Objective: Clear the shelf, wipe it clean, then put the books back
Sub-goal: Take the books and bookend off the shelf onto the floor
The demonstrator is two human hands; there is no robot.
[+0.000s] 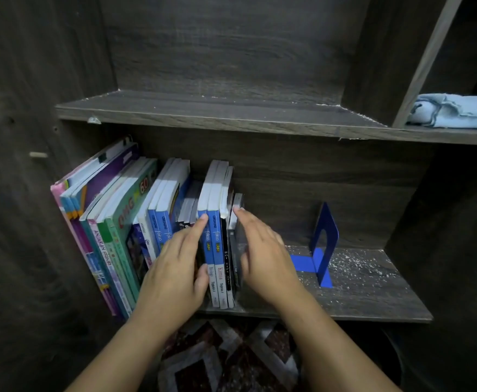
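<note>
Left hand (175,267) & right hand (262,250), fingers straight, press blue books (213,244) btwn them.

Books (124,216): spines out, packed at left end of lower shelf (367,287); leftmost lean left, blue-spined pair (214,241) upright. Shelf dark wood-grain, right part speckled with white dust. Light-blue cloth (458,111) folded, upper right compartment.
</note>
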